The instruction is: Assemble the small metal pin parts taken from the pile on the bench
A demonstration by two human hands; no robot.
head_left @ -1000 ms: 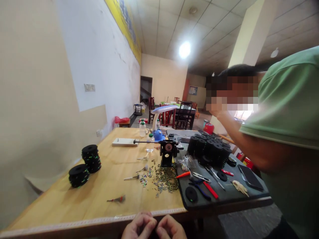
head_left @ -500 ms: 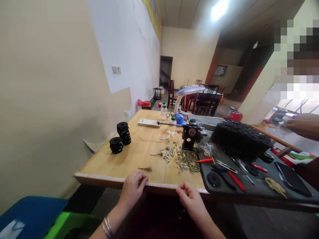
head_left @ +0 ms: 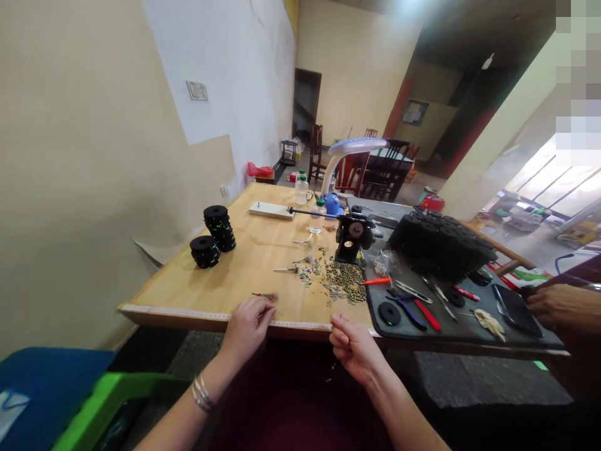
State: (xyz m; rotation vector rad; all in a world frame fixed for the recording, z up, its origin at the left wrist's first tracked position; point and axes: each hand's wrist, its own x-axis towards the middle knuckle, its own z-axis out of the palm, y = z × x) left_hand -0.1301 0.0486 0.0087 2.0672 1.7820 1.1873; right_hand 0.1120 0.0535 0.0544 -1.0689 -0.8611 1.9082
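Note:
My left hand (head_left: 246, 326) lies on the front edge of the wooden table (head_left: 188, 294), fingers bent and slightly apart, with nothing in it. Just beyond its fingertips lies a small red-tipped feathered piece (head_left: 265, 295). My right hand (head_left: 354, 341) hovers just off the table edge, curled with thumb pressed on forefinger; I cannot tell whether anything tiny sits in the pinch. Past both hands, a pile of small dark beads (head_left: 342, 288) is scattered in front of a black hand-crank winder (head_left: 350, 237).
Two stacks of black spools (head_left: 213, 235) stand at the left. A black mat (head_left: 469, 326) carries pliers (head_left: 413, 310), scissors, a phone (head_left: 516, 308) and a block of black spools (head_left: 439, 244). Another person's hand (head_left: 556, 304) rests at the mat's right. A blue-green seat (head_left: 47, 388) is low left.
The view has tilted down and pulled back. My hands, joined at the table edge a second ago, have parted; the left settled on the edge. The other person's arm dropped to the mat.

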